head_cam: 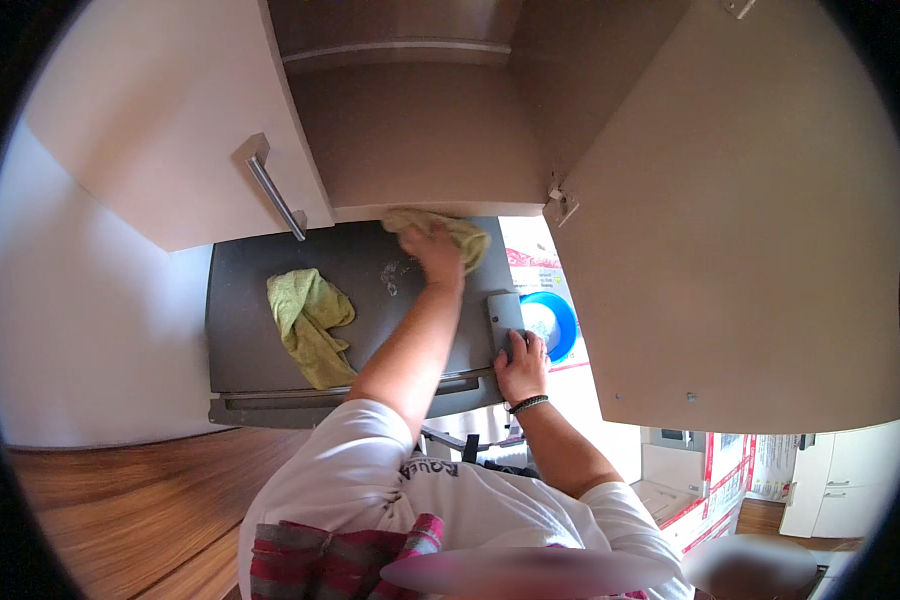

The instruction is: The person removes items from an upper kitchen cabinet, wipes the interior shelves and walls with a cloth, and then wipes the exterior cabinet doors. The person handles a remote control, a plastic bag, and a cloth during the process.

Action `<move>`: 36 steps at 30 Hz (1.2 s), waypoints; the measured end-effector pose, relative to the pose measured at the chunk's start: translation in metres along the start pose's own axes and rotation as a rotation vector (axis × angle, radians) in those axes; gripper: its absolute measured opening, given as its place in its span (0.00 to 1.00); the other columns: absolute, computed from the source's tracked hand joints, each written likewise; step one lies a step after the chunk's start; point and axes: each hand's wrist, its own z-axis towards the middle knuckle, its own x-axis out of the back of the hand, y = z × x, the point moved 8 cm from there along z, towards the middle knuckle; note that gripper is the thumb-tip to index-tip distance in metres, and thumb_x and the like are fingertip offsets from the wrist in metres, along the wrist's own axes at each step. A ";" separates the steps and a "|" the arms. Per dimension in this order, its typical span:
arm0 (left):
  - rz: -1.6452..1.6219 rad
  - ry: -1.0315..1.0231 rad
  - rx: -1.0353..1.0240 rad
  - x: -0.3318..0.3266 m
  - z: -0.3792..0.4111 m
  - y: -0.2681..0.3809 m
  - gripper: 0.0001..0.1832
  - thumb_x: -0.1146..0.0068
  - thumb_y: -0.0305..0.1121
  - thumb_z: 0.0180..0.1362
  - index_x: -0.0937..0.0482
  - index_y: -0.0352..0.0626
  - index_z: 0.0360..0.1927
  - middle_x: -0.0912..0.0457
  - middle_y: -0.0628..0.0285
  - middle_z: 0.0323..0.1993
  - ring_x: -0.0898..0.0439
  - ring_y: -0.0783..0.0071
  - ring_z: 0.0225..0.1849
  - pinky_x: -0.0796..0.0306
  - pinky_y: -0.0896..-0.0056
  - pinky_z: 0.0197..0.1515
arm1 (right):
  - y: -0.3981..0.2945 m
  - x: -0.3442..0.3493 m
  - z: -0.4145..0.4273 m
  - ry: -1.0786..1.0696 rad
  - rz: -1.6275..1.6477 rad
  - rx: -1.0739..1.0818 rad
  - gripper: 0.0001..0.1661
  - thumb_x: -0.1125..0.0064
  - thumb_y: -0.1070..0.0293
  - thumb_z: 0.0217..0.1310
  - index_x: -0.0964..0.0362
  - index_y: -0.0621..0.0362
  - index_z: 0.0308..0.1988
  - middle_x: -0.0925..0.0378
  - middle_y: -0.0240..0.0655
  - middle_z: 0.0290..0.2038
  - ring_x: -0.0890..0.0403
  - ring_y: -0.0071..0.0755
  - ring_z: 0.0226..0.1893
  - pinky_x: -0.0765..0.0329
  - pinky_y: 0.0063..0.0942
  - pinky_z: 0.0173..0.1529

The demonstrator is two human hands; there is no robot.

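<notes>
My left hand (433, 253) presses on a folded yellow-green cloth (474, 238) at the back of a dark grey appliance top (420, 337), which looks like a refrigerator's. The cloth reaches the front lower edge of the cabinet (450, 209) above. A second yellow-green cloth (307, 326) lies crumpled to the left of my arm. Whitish marks (391, 277) show on the grey surface beside my left hand. My right hand (523, 369) rests with fingers apart at the front right corner, touching a grey hinge cover (505, 319).
Open cabinet doors flank me: a left door (195, 150) with a metal bar handle (274, 187), and a large right door (727, 247). Beyond the right edge of the appliance, a blue basin (562, 326) with whitish contents sits lower down on printed sheeting. Wooden flooring (142, 502) shows below left.
</notes>
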 end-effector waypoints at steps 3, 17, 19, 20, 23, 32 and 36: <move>1.190 -0.434 -0.402 -0.075 -0.073 0.011 0.23 0.57 0.23 0.48 0.41 0.33 0.50 0.41 0.43 0.48 0.42 0.54 0.51 0.47 0.60 0.54 | 0.001 0.004 -0.001 0.011 0.018 0.000 0.23 0.52 0.63 0.44 0.37 0.55 0.44 0.39 0.44 0.45 0.39 0.47 0.48 0.40 0.44 0.48; 1.278 -0.088 -0.889 0.022 0.007 0.186 0.30 0.51 0.24 0.37 0.36 0.49 0.51 0.44 0.53 0.54 0.43 0.52 0.51 0.46 0.53 0.50 | -0.003 -0.002 0.001 -0.045 0.073 -0.002 0.25 0.52 0.62 0.44 0.38 0.56 0.46 0.40 0.47 0.46 0.40 0.48 0.49 0.40 0.44 0.49; 1.160 -0.088 -0.943 0.004 -0.008 0.175 0.27 0.51 0.25 0.37 0.32 0.49 0.47 0.40 0.56 0.52 0.42 0.55 0.51 0.45 0.53 0.50 | -0.001 0.000 0.003 -0.035 0.051 -0.012 0.24 0.52 0.63 0.44 0.38 0.56 0.46 0.40 0.46 0.46 0.40 0.47 0.49 0.41 0.43 0.50; 1.055 -0.150 -0.962 -0.012 -0.024 0.171 0.24 0.52 0.25 0.37 0.30 0.49 0.45 0.39 0.57 0.50 0.42 0.56 0.51 0.45 0.54 0.50 | -0.001 0.001 0.004 -0.029 0.051 -0.015 0.24 0.51 0.63 0.44 0.37 0.55 0.46 0.39 0.46 0.46 0.40 0.47 0.49 0.41 0.42 0.50; 0.751 -0.511 -0.953 -0.081 -0.076 0.121 0.22 0.55 0.20 0.36 0.25 0.49 0.39 0.36 0.59 0.48 0.40 0.56 0.48 0.44 0.60 0.50 | 0.002 -0.002 0.001 -0.046 0.036 -0.016 0.24 0.52 0.63 0.44 0.37 0.55 0.45 0.39 0.46 0.46 0.40 0.47 0.50 0.41 0.43 0.51; 0.923 -0.872 -1.317 -0.114 -0.127 0.079 0.24 0.55 0.25 0.41 0.32 0.48 0.47 0.39 0.62 0.52 0.38 0.61 0.49 0.44 0.64 0.50 | -0.001 0.005 0.000 0.016 0.067 -0.004 0.23 0.50 0.64 0.39 0.36 0.53 0.42 0.38 0.42 0.44 0.39 0.47 0.48 0.39 0.44 0.47; 1.127 -1.200 -1.296 -0.081 -0.109 0.029 0.18 0.55 0.28 0.43 0.27 0.48 0.42 0.34 0.58 0.47 0.35 0.62 0.45 0.42 0.63 0.50 | -0.004 -0.001 0.000 -0.010 0.031 -0.019 0.23 0.50 0.62 0.39 0.35 0.52 0.42 0.37 0.40 0.42 0.38 0.44 0.47 0.38 0.42 0.46</move>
